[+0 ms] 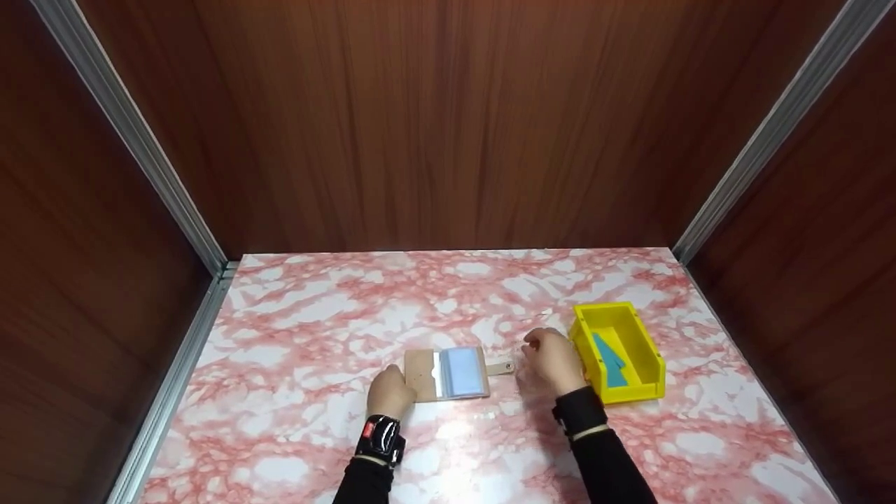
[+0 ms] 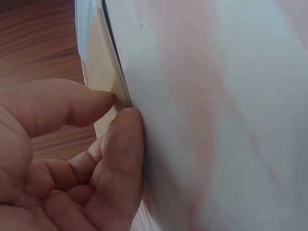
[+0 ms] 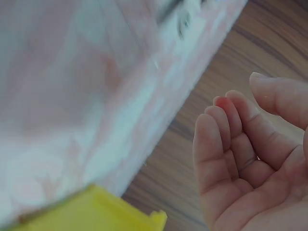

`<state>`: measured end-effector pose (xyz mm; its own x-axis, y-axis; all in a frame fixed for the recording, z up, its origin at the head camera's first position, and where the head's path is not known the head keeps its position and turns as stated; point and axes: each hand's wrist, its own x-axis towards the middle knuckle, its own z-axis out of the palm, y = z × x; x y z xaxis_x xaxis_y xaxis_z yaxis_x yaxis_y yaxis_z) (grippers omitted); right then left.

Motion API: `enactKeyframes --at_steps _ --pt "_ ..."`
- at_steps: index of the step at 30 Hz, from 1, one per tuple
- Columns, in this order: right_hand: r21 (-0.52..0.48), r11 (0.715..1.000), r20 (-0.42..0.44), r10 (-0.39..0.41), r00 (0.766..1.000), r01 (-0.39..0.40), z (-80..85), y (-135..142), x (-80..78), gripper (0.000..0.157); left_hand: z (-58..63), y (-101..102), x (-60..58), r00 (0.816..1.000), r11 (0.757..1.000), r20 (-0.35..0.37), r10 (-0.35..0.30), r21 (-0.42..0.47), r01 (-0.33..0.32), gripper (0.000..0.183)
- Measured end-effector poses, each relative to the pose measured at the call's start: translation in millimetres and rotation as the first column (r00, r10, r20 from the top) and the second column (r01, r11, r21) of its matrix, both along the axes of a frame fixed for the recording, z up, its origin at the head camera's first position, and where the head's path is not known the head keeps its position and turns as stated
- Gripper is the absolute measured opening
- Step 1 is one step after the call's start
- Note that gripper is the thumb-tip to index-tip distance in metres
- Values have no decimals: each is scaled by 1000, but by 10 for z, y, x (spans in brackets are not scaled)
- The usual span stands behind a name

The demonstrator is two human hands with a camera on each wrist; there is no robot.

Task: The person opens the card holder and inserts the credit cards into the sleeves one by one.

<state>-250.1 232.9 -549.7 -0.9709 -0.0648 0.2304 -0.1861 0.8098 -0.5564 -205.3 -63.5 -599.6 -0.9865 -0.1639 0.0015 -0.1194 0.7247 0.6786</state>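
Note:
A tan card holder (image 1: 421, 374) lies open on the table, with a white card edge (image 1: 438, 374) and bluish clear plastic sleeves (image 1: 463, 371) showing inside. Its strap (image 1: 500, 368), with a round metal snap, sticks out to the right. My left hand (image 1: 390, 393) is at the holder's left side; in the left wrist view its thumb and a finger pinch the tan cover's edge (image 2: 107, 62). Between the strap and the yellow bin is my right hand (image 1: 554, 360), fingers loosely curved. The right wrist view shows the palm (image 3: 260, 178) with nothing in it.
The yellow bin (image 1: 651, 343) stands just right of my right hand, with flat teal pieces (image 1: 612, 364) inside. Beneath everything is a red-and-white marbled tabletop (image 1: 315, 336). Brown wood-grain panels (image 1: 448, 126) rise at the back and both sides, with metal rails (image 1: 140, 133) at the corners.

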Motion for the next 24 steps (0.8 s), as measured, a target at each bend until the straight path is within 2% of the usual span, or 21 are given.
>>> enactKeyframes --at_steps 9,14,19,24 --pt "-16 999 6 -31 1000 31 299 372 5 17 -11 -1 -10 1000 1000 -3 -3 -9 3 17" --pt "-51 996 76 -70 995 74 401 610 -6 25 -13 -5 -6 1000 1000 -4 -4 -7 4 17" --pt "-32 990 164 -133 977 140 433 842 -32 32 -16 -6 -10 1000 1000 2 8 5 -8 17" --pt "22 981 176 -194 965 193 393 1045 -62 34 -29 -2 -8 1000 1000 -8 10 6 -10 17"
